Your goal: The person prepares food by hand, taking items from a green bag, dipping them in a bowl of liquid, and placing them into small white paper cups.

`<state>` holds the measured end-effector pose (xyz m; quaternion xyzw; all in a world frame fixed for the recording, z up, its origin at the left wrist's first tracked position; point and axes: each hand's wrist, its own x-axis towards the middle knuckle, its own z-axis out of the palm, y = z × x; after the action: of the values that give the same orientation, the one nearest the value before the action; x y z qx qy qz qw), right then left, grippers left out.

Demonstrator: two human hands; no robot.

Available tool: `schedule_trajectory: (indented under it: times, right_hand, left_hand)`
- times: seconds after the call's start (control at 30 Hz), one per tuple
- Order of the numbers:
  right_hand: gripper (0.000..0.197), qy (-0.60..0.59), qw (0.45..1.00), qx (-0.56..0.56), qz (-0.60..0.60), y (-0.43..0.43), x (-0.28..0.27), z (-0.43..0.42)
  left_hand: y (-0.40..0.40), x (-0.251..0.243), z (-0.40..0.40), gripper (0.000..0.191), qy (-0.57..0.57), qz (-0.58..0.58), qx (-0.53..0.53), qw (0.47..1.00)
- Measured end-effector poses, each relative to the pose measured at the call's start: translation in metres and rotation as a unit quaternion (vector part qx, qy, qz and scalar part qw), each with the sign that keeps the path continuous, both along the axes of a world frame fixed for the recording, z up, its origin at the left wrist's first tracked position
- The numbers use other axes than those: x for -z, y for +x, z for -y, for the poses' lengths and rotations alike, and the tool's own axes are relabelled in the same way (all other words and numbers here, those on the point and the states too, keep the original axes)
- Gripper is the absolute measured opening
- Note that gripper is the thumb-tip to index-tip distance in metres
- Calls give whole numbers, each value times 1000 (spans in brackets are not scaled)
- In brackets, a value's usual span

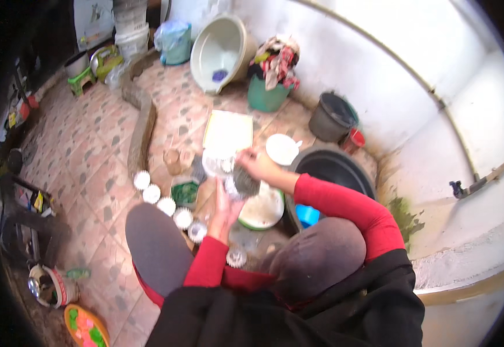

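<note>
My left hand (224,208) is raised beneath a small fluted metal mould (231,185), its fingers against the mould. Just above and to the right, my right hand (252,165) is beside a dark grey scouring pad (247,181); blur hides how it is gripped. Another small fluted mould (227,165) is near my right fingertips. A row of fluted moulds (166,206) runs along the floor past my left knee, and one more mould (236,258) lies between my legs. A green-rimmed white basin (263,208) and a container with green contents (185,192) flank my hands.
A large black tub (336,167) with a blue dipper (307,214) is at my right. Ahead are a white lid (282,148), a pale square tray (228,130), a green basket (267,97) of cloths and a dark bucket (331,119). A low raised kerb (142,134) crosses the tiles.
</note>
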<state>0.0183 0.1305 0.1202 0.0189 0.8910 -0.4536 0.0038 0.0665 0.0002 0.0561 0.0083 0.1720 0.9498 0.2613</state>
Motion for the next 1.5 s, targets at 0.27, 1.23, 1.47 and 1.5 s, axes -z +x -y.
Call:
schedule_trajectory:
  times: [0.27, 1.23, 1.47, 1.5]
  right_hand:
    - [44, 215, 900, -334, -180, 54, -13, 17]
    - [55, 34, 995, 53, 81, 23, -3, 22]
    - [54, -81, 990, 117, 12, 6, -4, 20]
    - [47, -61, 985, 140, 79, 7, -23, 25]
  left_hand:
    - [10, 20, 6, 62, 12, 50, 33, 998]
    - [1, 37, -8, 56, 41, -31, 2, 999]
    - [-9, 45, -6, 50, 43, 86, -89, 991]
    - [-12, 49, -1, 48, 57, 87, -77, 992]
